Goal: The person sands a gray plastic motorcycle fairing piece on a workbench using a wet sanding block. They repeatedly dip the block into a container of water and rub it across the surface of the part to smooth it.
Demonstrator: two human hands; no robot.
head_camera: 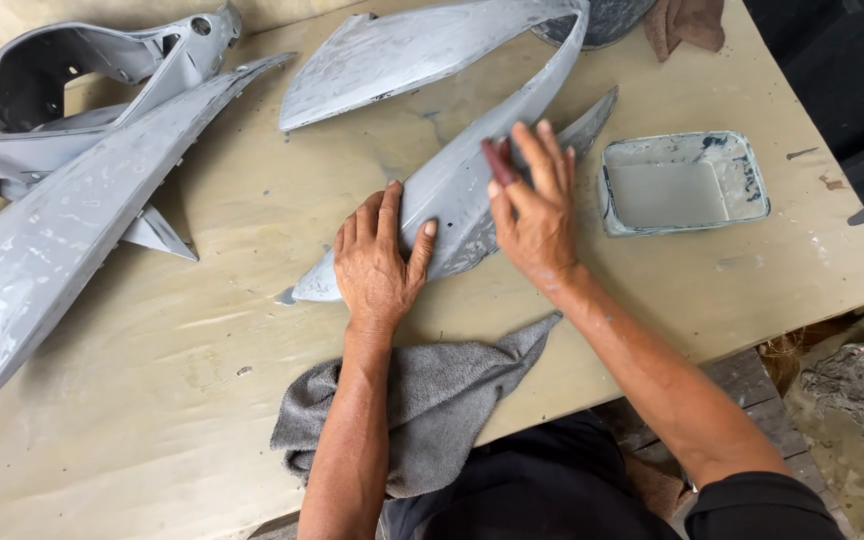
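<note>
The left hand (377, 262) is pinning the grey panel (452, 185), fingers spread flat; the right hand (532, 215) is pressing a reddish pad (498, 160). The panel is probably light, stiff and slick.

No packages, labels, signs or screens show anywhere on the table or beside it
</note>
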